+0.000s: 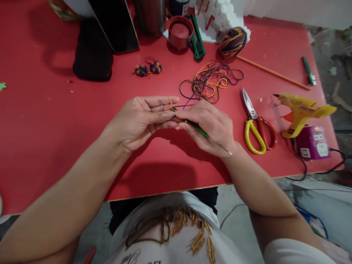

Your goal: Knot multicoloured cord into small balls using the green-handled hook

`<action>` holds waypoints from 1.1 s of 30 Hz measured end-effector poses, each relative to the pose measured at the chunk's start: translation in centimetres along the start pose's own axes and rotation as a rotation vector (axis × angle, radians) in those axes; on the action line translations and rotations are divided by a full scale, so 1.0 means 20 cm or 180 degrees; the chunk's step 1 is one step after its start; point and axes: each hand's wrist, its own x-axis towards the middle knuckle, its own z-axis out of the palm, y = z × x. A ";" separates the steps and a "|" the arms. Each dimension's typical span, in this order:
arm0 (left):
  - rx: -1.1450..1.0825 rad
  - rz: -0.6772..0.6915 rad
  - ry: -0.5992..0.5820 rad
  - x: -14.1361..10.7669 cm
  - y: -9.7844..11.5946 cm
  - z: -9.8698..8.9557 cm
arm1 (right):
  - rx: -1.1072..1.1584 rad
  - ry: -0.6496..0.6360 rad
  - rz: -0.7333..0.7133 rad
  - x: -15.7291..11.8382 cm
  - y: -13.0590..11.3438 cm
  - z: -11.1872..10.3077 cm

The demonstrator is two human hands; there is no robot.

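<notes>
My right hand (210, 124) is closed round a crochet hook with a green grip (198, 128); its metal tail sticks out past the palm. My left hand (148, 119) pinches a small piece of multicoloured crochet (173, 109) between thumb and fingers, with yarn running over the forefinger. The hook's tip lies at that piece, mostly hidden by the fingertips. From there, strands lead to a loose tangle of multicoloured yarn (210, 80) just beyond my right hand. Two small finished-looking yarn pieces (148, 69) lie on the table beyond my left hand.
On the red table (41, 146) are scissors (255, 124), a yellow glue gun (301, 110), a purple power box (313, 143), an orange stick (275, 73) and a yarn ball (233, 42). Farther back stand a green cutter (197, 40), a red round container (180, 33) and a propped phone-like black slab (114, 25).
</notes>
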 end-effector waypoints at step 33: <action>0.0434 0.0623 0.0619 -0.03 -0.01 0.07 | -0.1539 0.0214 0.0088 -0.04 -0.08 0.15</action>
